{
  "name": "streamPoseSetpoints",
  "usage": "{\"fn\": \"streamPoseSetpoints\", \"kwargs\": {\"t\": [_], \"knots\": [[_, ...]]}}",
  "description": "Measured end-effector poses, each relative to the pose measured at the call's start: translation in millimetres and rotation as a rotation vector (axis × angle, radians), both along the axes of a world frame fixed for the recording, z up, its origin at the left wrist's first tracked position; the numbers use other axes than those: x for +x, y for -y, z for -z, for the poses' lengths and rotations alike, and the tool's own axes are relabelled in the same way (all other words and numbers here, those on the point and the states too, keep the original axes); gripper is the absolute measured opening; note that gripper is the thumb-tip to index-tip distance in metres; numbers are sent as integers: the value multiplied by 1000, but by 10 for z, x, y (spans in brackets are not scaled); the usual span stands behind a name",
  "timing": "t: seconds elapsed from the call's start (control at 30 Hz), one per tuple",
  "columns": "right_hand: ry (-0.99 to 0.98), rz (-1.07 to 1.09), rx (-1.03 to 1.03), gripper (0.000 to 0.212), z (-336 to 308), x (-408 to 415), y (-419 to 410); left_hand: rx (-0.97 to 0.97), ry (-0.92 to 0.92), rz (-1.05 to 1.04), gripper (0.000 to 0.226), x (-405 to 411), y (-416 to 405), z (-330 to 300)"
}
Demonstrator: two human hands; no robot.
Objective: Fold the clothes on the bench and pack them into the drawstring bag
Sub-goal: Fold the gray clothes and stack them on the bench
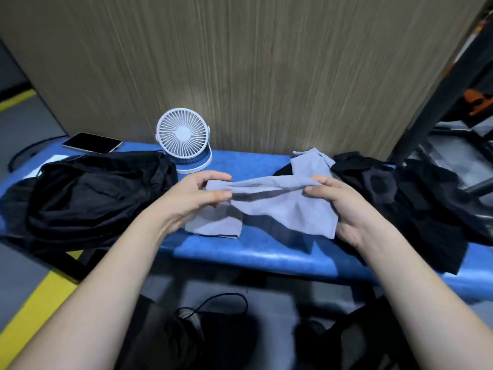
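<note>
We stand at a blue padded bench set against a wood-grain panel, with grey floor and a yellow floor stripe below on the left. At the far left of the bench lies a smartphone, screen up, close to the panel. In front of it sprawls a black drawstring bag, crumpled and glossy, its fabric bunched in soft folds and spilling over the bench's near edge. Just to its right, at the back, stands a small white desk fan, its round grille facing us.

In the middle we hold a light grey garment above the bench. It is thin, matte and smooth, stretched into a taut upper edge between our hands, with loose flaps hanging down onto the blue surface and a further piece trailing back toward the panel. Our left hand pinches the garment's left end between thumb and curled fingers. Our right hand grips the right end in the same way, fingers folded over the cloth and thumb beneath the edge.

To the right lies a heap of black clothes, rumpled and dark, touching the grey garment's far piece and drooping over the bench front. Beyond it, dark metal frame bars rise at the right edge. Under the bench a black cord loops on the floor.
</note>
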State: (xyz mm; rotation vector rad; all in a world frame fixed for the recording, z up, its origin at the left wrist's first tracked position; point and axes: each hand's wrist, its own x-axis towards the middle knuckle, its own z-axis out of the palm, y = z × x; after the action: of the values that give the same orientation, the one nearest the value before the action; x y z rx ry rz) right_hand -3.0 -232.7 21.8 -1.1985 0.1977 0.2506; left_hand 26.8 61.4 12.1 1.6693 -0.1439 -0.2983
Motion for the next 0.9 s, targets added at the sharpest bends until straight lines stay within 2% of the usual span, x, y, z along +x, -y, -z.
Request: {"fn": "streamPoseSetpoints", "kwargs": {"t": [0.07, 0.13, 0.23, 0.37, 0.43, 0.57, 0.6, 0.7, 0.73, 0.9], "knots": [[-31, -5, -91, 17, 9, 24, -81, 32, 23, -70, 26, 11, -80, 65], [-60, -14, -171, 23, 29, 54, -160, 141, 42, -167, 29, 17, -171, 129], [-61, -30, -213, 33, 65, 107, -259, 184, 66, -286, 33, 17, -319, 199], [-48, -62, -190, 38, 112, 180, -374, 226, 123, -392, 63, -1, -515, 236], [-50, -52, -208, 41, 153, 214, -426, 212, 136, -394, 55, -12, -571, 268], [-56, 35, -242, 41, 256, 276, -454, 212, 132, -410, 21, 0, -544, 340], [-51, 62, -276, 40, 284, 290, -450, 210, 121, -406, 22, 5, -522, 347], [-14, 113, -431, 41, 364, 327, -460, 177, 68, -339, 52, 9, -464, 344], [1, 119, -463, 41, 386, 336, -466, 175, 81, -319, 55, 9, -453, 342], [-16, 101, -431, 46, 369, 299, -437, 358, 239, -346, 28, 75, -426, 359]]}}
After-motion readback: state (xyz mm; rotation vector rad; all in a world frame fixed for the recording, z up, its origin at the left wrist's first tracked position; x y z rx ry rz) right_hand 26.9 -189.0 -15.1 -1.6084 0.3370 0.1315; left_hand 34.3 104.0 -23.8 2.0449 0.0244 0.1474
